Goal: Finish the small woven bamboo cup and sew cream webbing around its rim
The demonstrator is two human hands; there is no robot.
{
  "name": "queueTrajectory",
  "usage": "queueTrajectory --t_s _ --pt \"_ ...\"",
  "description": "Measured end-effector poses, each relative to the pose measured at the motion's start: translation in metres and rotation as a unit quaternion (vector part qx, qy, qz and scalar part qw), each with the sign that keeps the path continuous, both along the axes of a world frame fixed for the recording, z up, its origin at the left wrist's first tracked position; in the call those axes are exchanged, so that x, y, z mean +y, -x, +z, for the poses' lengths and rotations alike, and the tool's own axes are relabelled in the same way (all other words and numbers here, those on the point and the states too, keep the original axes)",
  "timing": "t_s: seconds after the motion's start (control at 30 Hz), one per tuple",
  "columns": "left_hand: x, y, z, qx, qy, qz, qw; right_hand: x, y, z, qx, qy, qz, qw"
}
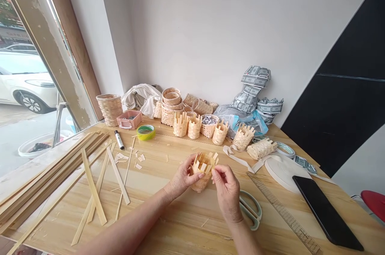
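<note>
Above the pale wooden tabletop (207, 211), a small woven bamboo basket with upright unfinished strips (199, 183), cradled in the left hand (182, 177), its fingers (197, 175) curled snugly around the wall. Right hand (226, 193) just beside, thumb and forefinger (215, 172) narrowly pinched, apparently on a top strip. Best handled with a light, steady pinch, keeping strips evenly spaced and unsplit.

Left forearm (129, 235) and right forearm (240, 237): bare skin, entering from the near edge of the view and narrowing toward the wrists. Left hand (182, 179) and right hand (227, 193): bare, broad across the back, with visible creases over the knuckles. Fingers (218, 173): slender and tapered, with short nails.
</note>
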State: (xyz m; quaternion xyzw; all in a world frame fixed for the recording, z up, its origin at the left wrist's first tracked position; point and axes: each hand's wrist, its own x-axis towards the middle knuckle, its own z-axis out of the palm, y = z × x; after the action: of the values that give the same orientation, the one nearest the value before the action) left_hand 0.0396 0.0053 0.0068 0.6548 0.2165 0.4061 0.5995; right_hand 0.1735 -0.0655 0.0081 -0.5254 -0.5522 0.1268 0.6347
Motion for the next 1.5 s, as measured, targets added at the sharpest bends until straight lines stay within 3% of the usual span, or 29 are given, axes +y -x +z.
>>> queueTrajectory --t_s 0.67,0.87,1.13,1.33,1.5 --pt "0.003 0.000 0.002 -0.023 0.044 -0.016 0.999 0.000 0.000 0.001 -0.064 -0.041 0.021 0.997" --pt "0.004 -0.001 0.000 -0.026 0.035 -0.025 0.999 0.001 -0.001 -0.006 -0.110 -0.056 -0.014 0.992" --pt "0.007 0.002 -0.008 -0.004 -0.009 -0.021 1.000 -0.006 -0.002 0.003 -0.166 -0.057 -0.006 0.985" --pt "-0.002 0.007 0.002 0.048 -0.063 0.029 0.996 -0.007 0.004 0.001 -0.163 -0.054 -0.009 0.985" --pt "-0.007 0.010 0.010 0.078 -0.045 0.046 0.995 -0.010 0.007 0.003 -0.122 -0.041 -0.008 0.992"
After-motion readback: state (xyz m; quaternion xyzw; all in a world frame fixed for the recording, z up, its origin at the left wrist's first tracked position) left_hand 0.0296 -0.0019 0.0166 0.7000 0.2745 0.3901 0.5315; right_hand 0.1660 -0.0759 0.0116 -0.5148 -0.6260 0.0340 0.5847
